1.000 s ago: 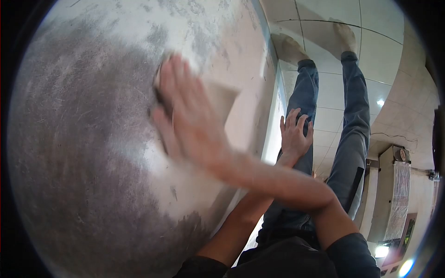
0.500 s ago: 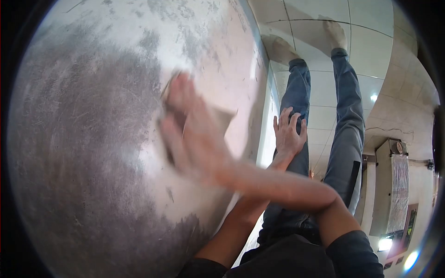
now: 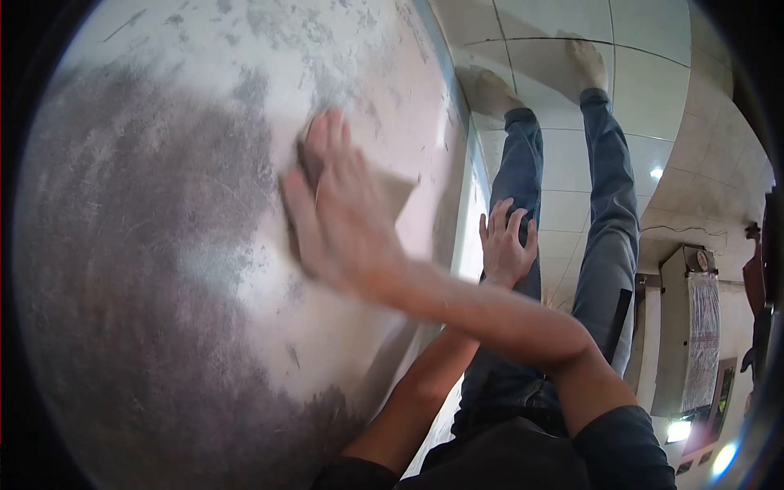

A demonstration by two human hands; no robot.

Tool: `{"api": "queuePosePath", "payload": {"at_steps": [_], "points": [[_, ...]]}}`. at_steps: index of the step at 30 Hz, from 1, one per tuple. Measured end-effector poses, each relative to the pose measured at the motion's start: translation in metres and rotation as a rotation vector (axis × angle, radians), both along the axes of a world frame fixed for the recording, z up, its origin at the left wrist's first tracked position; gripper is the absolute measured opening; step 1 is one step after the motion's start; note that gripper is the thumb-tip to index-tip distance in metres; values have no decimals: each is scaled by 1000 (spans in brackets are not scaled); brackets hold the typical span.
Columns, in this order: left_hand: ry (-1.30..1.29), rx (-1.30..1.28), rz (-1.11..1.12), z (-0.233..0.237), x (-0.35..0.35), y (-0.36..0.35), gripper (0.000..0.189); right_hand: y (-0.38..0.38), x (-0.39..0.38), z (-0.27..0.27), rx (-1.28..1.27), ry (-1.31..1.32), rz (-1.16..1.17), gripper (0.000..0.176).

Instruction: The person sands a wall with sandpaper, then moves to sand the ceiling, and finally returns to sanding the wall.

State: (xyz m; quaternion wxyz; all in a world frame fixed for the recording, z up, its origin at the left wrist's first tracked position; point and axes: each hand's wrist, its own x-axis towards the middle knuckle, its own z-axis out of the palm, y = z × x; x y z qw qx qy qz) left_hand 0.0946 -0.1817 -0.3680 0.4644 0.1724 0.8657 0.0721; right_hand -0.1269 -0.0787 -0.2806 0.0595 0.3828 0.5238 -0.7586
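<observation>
My right hand lies flat over a tan sheet of sandpaper, pressing it against a large curved panel. One pointed corner of the sheet sticks out on the right side of the hand, and the rest is hidden beneath the palm. Dark grey worn patches and whitish areas cover the panel, with the hand over the border between them. My right forearm crosses over the left arm. Off the panel, my left hand is held over my jeans leg, fingers apart and holding nothing.
Pale floor tiles extend beyond the panel's right edge, with my bare feet on them. At the right stands a tall beige cabinet with plastic wrap on one side. A dark and reddish shape shows at the far right edge.
My right hand has slid slightly up and right over the panel with the sandpaper. The left hand has barely moved. A dark and reddish shape has come into view at the far right.
</observation>
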Motion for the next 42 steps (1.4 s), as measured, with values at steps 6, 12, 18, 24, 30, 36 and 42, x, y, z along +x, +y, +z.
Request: {"api": "queuePosePath", "payload": {"at_steps": [6,12,18,24,30,36,42], "points": [[-8,-16,37,7,5,-1,30,3,-1,-29,18,-28,-3,68],[-31,-11,26,2,8,-2,31,-2,25,18,29,122,64,64],[-55,-45,64,2,17,0,32,0,-6,-18,20,4,-14,65],[-73,-55,106,3,17,3,33,5,-1,-13,41,61,-4,64],[-45,-23,78,0,16,2,33,11,5,20,-14,99,-28,64],[-50,-38,102,7,14,5,32,3,-18,-19,170,21,48,63],[-36,-35,85,5,11,5,30,11,-10,10,47,74,-97,62]]}}
